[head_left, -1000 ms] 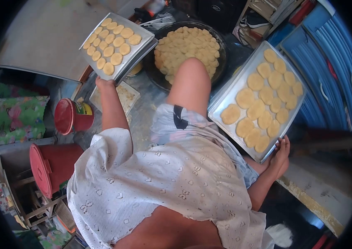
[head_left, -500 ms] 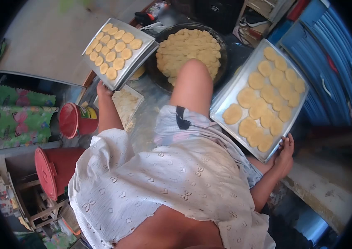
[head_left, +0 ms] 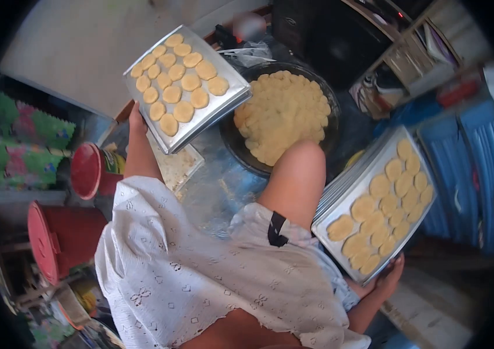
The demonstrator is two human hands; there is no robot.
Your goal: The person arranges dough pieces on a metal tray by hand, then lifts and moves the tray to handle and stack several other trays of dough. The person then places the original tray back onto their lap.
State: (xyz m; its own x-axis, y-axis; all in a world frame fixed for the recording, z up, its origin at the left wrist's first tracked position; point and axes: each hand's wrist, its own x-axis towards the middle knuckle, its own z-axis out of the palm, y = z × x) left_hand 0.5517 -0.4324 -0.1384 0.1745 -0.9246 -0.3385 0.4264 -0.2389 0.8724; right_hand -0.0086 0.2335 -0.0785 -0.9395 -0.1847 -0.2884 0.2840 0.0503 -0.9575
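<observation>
My left hand (head_left: 137, 121) grips the near left edge of a metal baking tray (head_left: 224, 103), held up at the left. Flat round dough pieces (head_left: 177, 72) lie on it in rows, and a second tray edge shows beneath. My right hand (head_left: 391, 274) is closed at the near corner of another baking tray (head_left: 349, 264), its fingers partly hidden under the rim. That tray tilts over several stacked trays (head_left: 340, 189) and bears round dough pieces (head_left: 379, 186), some touching. Between the trays, a wide black pan (head_left: 333, 125) holds a heap of dough rounds (head_left: 282, 113), behind my raised knee.
A white board with crumbs (head_left: 184, 166) lies on the floor under the left tray. Red buckets (head_left: 66, 238) stand at the left, near a green patterned cloth (head_left: 23, 148). Blue drawers (head_left: 450, 174) and a shelf (head_left: 413, 64) with shoes are at the right.
My view has shifted, so the pan sits lower and further right. The right tray has tilted and moved lower, showing the stack beside it. Both hands keep their holds.
</observation>
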